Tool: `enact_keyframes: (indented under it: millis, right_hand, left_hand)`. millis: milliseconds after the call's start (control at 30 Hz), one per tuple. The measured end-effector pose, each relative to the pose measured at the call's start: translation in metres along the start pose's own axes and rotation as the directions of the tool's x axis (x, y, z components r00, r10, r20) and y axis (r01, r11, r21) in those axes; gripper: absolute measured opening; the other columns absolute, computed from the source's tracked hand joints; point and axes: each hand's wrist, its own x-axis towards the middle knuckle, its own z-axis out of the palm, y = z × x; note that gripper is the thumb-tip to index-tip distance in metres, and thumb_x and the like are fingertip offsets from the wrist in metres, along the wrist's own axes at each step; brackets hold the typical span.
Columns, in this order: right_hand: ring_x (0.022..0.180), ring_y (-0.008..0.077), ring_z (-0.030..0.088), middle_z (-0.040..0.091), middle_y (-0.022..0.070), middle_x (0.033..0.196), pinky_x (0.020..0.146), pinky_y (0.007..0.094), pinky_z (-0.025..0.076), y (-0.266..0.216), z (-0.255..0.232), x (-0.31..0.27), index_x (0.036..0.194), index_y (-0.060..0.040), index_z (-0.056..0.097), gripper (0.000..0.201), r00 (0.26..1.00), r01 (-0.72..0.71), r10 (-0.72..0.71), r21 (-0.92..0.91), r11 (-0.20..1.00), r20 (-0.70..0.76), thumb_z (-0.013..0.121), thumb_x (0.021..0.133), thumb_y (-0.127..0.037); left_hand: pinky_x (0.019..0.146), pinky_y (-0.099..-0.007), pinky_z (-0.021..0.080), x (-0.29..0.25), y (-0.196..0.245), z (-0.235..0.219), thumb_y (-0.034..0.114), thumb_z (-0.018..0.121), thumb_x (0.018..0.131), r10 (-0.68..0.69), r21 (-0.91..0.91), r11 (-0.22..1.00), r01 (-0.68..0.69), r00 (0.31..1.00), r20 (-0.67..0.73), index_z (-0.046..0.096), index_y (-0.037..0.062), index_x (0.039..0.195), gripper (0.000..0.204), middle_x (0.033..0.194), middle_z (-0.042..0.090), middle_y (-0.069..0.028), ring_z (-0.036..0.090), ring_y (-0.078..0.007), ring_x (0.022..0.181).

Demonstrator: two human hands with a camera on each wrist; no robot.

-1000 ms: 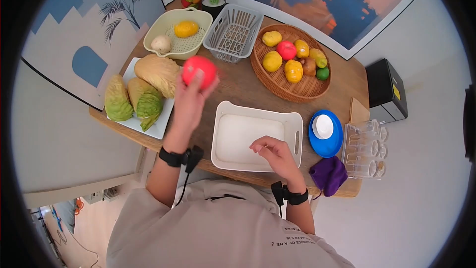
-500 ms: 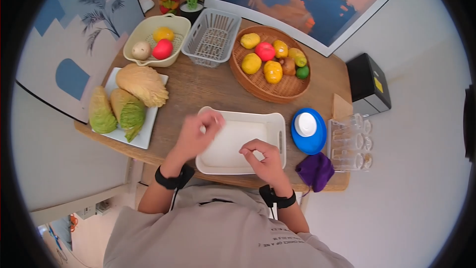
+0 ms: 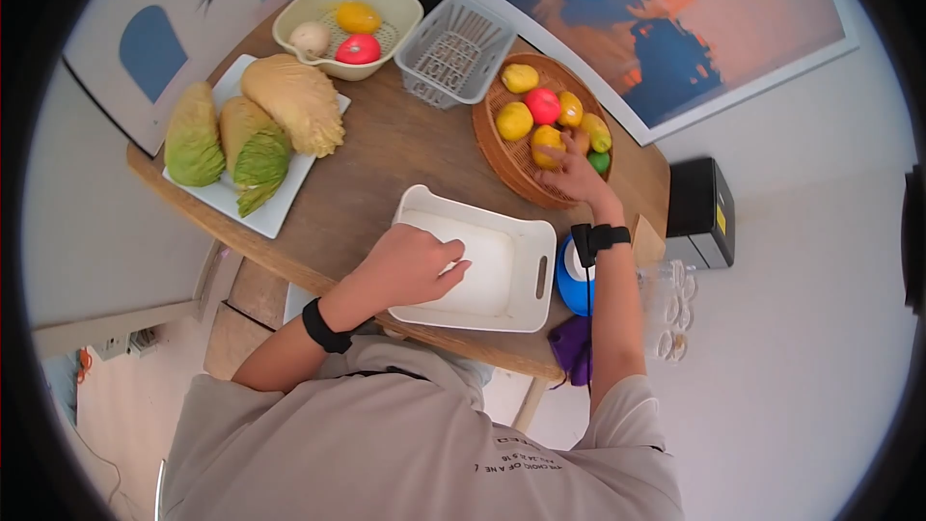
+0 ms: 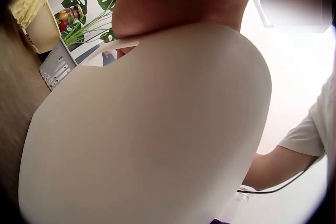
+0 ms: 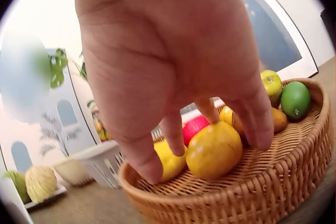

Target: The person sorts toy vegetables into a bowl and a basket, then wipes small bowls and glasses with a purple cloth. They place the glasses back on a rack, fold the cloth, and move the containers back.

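My right hand [image 3: 577,178] reaches over the near side of the round wicker basket [image 3: 502,159]. In the right wrist view its fingers hang spread down around a yellow-orange fruit [image 5: 214,151], and no grip on it shows. Beside that fruit lie another yellow fruit [image 5: 170,161] and a red one [image 5: 195,128], partly behind the fingers. My left hand [image 3: 410,265], loosely curled and holding nothing visible, is over the left part of the white bin [image 3: 487,265]. The left wrist view shows mostly the bin's outer wall [image 4: 147,129], with my forearm above it.
A pale green colander [image 3: 410,14] holds yellow, red and whitish items. Next to it stands a grey basket [image 3: 449,58]. Cabbages lie on a white plate [image 3: 275,212] at the left. A blue dish [image 3: 571,291], purple cloth [image 3: 571,347] and glasses [image 3: 666,309] are at the right.
The red item left my left hand and lies in the colander. My left hand has come back over the bin; my right hand has moved from the bin to the wicker basket. The head view has shifted.
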Motion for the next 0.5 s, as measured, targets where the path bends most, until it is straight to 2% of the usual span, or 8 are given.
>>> enact_keyframes:
  millis: [33, 133, 167, 267, 300, 400, 467, 500]
  right_hand:
    - [0.139, 0.0411, 0.044, 0.025, 0.0263, 0.160, 0.115, 0.0401, 0.038, 0.003, 0.007, 0.011, 0.127, -0.0140, 0.069, 0.049, 0.997, 0.045, -0.040, -0.081, 0.996, 0.069, 0.077, 0.078, -0.019]
    - [0.142, 0.0434, 0.039, 0.017, 0.0270, 0.163, 0.117, 0.0406, 0.036, 0.009, 0.025, 0.026, 0.123, -0.0155, 0.071, 0.049, 0.998, 0.065, -0.059, -0.169, 0.984, 0.038, 0.076, 0.074, -0.015]
    - [0.141, 0.0452, 0.039, 0.024, 0.0268, 0.161, 0.117, 0.0413, 0.037, 0.005, 0.024, 0.024, 0.116, -0.0155, 0.074, 0.043, 0.997, 0.068, -0.073, -0.156, 0.985, -0.024, 0.074, 0.074, -0.009]
    - [0.142, 0.0423, 0.039, 0.033, 0.0242, 0.157, 0.116, 0.0412, 0.038, 0.017, 0.017, 0.019, 0.112, -0.0152, 0.073, 0.043, 0.993, 0.039, -0.045, -0.053, 0.998, -0.105, 0.076, 0.072, -0.001]
    - [0.139, 0.0417, 0.043, 0.040, 0.0220, 0.153, 0.114, 0.0401, 0.040, 0.022, 0.014, 0.009, 0.113, -0.0137, 0.073, 0.047, 0.979, 0.095, -0.107, -0.078, 0.992, -0.176, 0.069, 0.072, 0.009]
    - [0.133, 0.0365, 0.051, 0.042, 0.0186, 0.152, 0.106, 0.0377, 0.048, -0.038, -0.015, -0.042, 0.116, -0.0116, 0.071, 0.048, 0.944, 0.119, -0.064, 0.153, 0.981, -0.325, 0.063, 0.076, 0.015]
    - [0.125, 0.0351, 0.058, 0.045, 0.0208, 0.148, 0.090, 0.0360, 0.057, -0.076, -0.022, -0.087, 0.119, -0.0111, 0.070, 0.047, 0.919, 0.117, -0.074, 0.089, 0.989, -0.386, 0.059, 0.080, 0.014]
    - [0.121, 0.0326, 0.061, 0.045, 0.0192, 0.148, 0.084, 0.0337, 0.058, -0.105, -0.020, -0.111, 0.120, -0.0117, 0.070, 0.047, 0.940, 0.095, -0.003, 0.255, 0.962, -0.340, 0.060, 0.082, 0.015]
  left_hand:
    - [0.048, -0.0423, 0.045, -0.001, -0.001, 0.001, 0.025, 0.068, 0.090, 0.003, -0.001, 1.000, -0.003, 1.000, -0.011, 0.065, 0.0099, 0.077, 0.020, 0.051, 0.055, -0.0088, 0.058, -0.0308, 0.049]
    - [0.048, -0.0429, 0.045, -0.003, -0.002, 0.001, 0.026, 0.068, 0.090, 0.009, 0.004, 1.000, -0.009, 1.000, -0.026, 0.064, 0.0096, 0.077, 0.021, 0.050, 0.054, -0.0087, 0.057, -0.0312, 0.048]
    - [0.048, -0.0430, 0.045, -0.002, -0.002, 0.001, 0.026, 0.068, 0.090, 0.010, 0.011, 1.000, -0.010, 1.000, -0.022, 0.064, 0.0095, 0.077, 0.021, 0.049, 0.054, -0.0087, 0.057, -0.0313, 0.047]
    - [0.048, -0.0434, 0.045, -0.002, -0.003, 0.001, 0.027, 0.067, 0.091, 0.012, 0.021, 1.000, -0.012, 1.000, 0.003, 0.064, 0.0091, 0.076, 0.023, 0.049, 0.053, -0.0086, 0.057, -0.0314, 0.047]
    - [0.048, -0.0435, 0.045, -0.002, -0.003, 0.002, 0.027, 0.067, 0.091, 0.012, 0.021, 1.000, -0.013, 1.000, 0.015, 0.063, 0.0090, 0.076, 0.023, 0.049, 0.053, -0.0086, 0.057, -0.0314, 0.047]
    - [0.050, -0.0434, 0.047, -0.002, -0.001, 0.002, 0.033, 0.070, 0.089, -0.025, 0.050, 0.999, 0.022, 0.998, 0.057, 0.066, 0.0093, 0.093, 0.024, 0.051, 0.055, -0.0073, 0.059, -0.0314, 0.051]
    - [0.057, -0.0424, 0.051, 0.002, 0.006, -0.009, 0.036, 0.074, 0.084, -0.097, -0.006, 0.995, 0.098, 0.991, 0.092, 0.062, 0.0093, 0.114, 0.042, 0.071, 0.063, -0.0093, 0.064, -0.0308, 0.063]
    - [0.061, -0.0419, 0.053, 0.004, 0.010, -0.013, 0.037, 0.077, 0.082, -0.129, -0.033, 0.991, 0.133, 0.985, 0.118, 0.059, 0.0092, 0.125, 0.054, 0.080, 0.068, -0.0104, 0.067, -0.0305, 0.069]
